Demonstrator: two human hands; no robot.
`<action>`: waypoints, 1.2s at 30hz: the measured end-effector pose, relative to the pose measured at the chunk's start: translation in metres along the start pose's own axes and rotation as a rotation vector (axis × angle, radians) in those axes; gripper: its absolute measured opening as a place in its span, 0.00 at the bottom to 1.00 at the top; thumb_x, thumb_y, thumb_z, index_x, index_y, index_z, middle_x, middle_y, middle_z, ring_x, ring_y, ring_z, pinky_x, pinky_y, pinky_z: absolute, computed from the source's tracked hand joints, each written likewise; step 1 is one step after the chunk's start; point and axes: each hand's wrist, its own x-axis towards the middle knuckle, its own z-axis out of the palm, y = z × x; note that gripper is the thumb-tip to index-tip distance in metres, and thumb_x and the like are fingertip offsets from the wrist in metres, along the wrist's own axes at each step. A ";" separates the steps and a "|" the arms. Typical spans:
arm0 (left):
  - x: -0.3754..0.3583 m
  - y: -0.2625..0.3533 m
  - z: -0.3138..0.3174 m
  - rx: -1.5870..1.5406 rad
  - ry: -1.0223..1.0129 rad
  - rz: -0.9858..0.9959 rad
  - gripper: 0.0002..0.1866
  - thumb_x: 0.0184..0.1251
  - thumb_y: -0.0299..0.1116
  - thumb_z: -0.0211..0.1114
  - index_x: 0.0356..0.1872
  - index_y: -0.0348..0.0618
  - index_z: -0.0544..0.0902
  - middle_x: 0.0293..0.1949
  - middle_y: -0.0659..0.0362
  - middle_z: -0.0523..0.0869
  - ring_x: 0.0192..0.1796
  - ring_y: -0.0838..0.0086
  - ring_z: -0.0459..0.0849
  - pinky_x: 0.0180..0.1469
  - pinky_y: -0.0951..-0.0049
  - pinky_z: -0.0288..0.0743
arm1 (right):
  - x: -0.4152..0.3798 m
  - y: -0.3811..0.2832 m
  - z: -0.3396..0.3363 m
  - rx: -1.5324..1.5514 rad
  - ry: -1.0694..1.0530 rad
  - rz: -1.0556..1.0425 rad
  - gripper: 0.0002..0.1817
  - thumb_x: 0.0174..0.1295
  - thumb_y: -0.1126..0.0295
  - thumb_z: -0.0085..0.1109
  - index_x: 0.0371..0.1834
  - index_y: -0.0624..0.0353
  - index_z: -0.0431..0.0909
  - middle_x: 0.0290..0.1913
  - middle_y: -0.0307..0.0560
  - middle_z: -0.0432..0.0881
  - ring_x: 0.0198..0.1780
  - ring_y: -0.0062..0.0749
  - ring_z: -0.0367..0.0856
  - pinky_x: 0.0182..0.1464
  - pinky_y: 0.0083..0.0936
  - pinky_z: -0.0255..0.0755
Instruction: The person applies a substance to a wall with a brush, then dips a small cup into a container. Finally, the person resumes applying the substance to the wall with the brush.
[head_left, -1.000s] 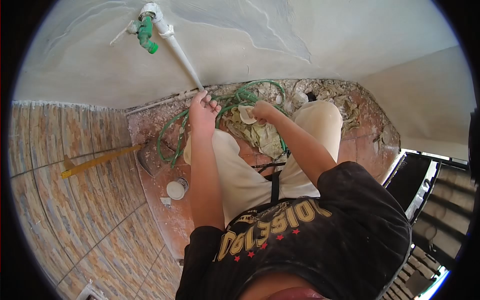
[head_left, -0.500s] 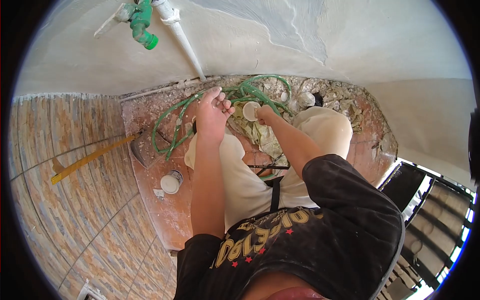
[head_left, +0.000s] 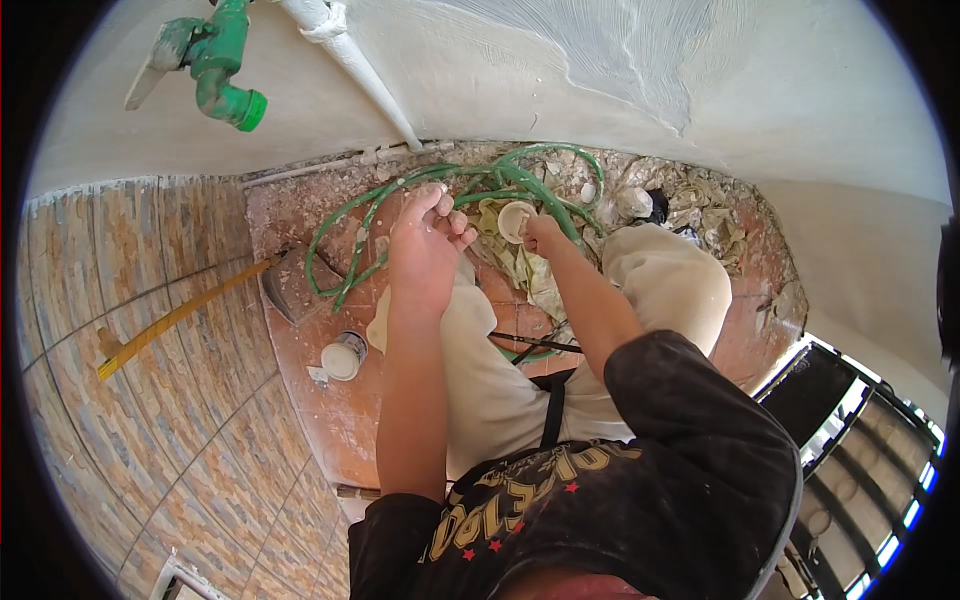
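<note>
My right hand (head_left: 543, 236) is closed on a small white cup (head_left: 514, 222), its round open mouth facing up toward me. My left hand (head_left: 425, 240) is raised to the left of the cup, palm turned toward it. Its fingers are loosely bent and apart, with whitish dust on the tips, and nothing shows in them. Beneath the cup lies crumpled pale green sheeting (head_left: 540, 285) on the floor. A green hose (head_left: 372, 225) coils behind both hands.
A white tub (head_left: 341, 361) stands on the tiled floor at left. A yellow handle (head_left: 180, 315) leans on the stone-patterned wall, its dark pan (head_left: 287, 290) on the floor. A green tap (head_left: 222, 75) and white pipe (head_left: 365, 85) are on the plastered wall. Rubble (head_left: 715, 205) lies along it.
My view has shifted, so the tap appears lower and farther left. The right hand with the cup sits slightly farther right in view; the left hand keeps nearly the same pose.
</note>
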 end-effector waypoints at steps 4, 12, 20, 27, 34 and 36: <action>-0.001 0.001 0.001 -0.006 -0.017 -0.007 0.05 0.63 0.33 0.58 0.36 0.46 0.73 0.27 0.66 0.71 0.29 0.77 0.70 0.34 0.73 0.66 | -0.022 0.010 -0.003 0.059 -0.054 -0.026 0.05 0.58 0.81 0.36 0.31 0.60 0.63 0.21 0.41 0.62 0.14 0.20 0.53 0.14 0.19 0.45; 0.001 0.001 -0.005 -0.002 -0.031 -0.014 0.05 0.63 0.34 0.58 0.36 0.47 0.73 0.28 0.67 0.70 0.30 0.78 0.70 0.35 0.73 0.67 | -0.040 0.040 0.004 -0.273 0.220 -0.424 0.08 0.56 0.73 0.48 0.36 0.67 0.65 0.29 0.53 0.72 0.20 0.34 0.72 0.14 0.30 0.62; -0.001 0.001 0.001 0.026 -0.006 0.018 0.06 0.62 0.34 0.59 0.35 0.47 0.73 0.28 0.66 0.70 0.30 0.78 0.69 0.35 0.73 0.66 | -0.029 0.066 0.001 -0.707 0.404 -0.624 0.15 0.61 0.64 0.49 0.40 0.67 0.65 0.34 0.66 0.78 0.34 0.57 0.80 0.30 0.45 0.74; -0.001 0.002 0.001 0.033 -0.004 0.019 0.05 0.62 0.32 0.58 0.35 0.47 0.72 0.27 0.66 0.70 0.30 0.77 0.68 0.34 0.72 0.64 | -0.062 0.065 0.007 -0.755 0.423 -0.699 0.16 0.64 0.61 0.45 0.42 0.67 0.63 0.35 0.74 0.77 0.39 0.69 0.76 0.43 0.55 0.68; 0.002 0.001 -0.008 -0.028 0.017 0.024 0.05 0.62 0.28 0.56 0.34 0.47 0.68 0.27 0.64 0.69 0.29 0.74 0.67 0.33 0.71 0.62 | -0.046 0.083 -0.007 -1.028 0.341 -0.843 0.20 0.65 0.63 0.41 0.49 0.72 0.59 0.35 0.74 0.77 0.39 0.67 0.77 0.41 0.52 0.71; -0.001 0.001 -0.006 -0.015 0.028 0.030 0.05 0.62 0.28 0.56 0.34 0.47 0.68 0.27 0.64 0.69 0.29 0.75 0.67 0.33 0.71 0.62 | -0.058 0.079 -0.004 -0.978 0.346 -0.815 0.20 0.64 0.63 0.41 0.49 0.73 0.59 0.36 0.75 0.77 0.40 0.66 0.78 0.41 0.50 0.72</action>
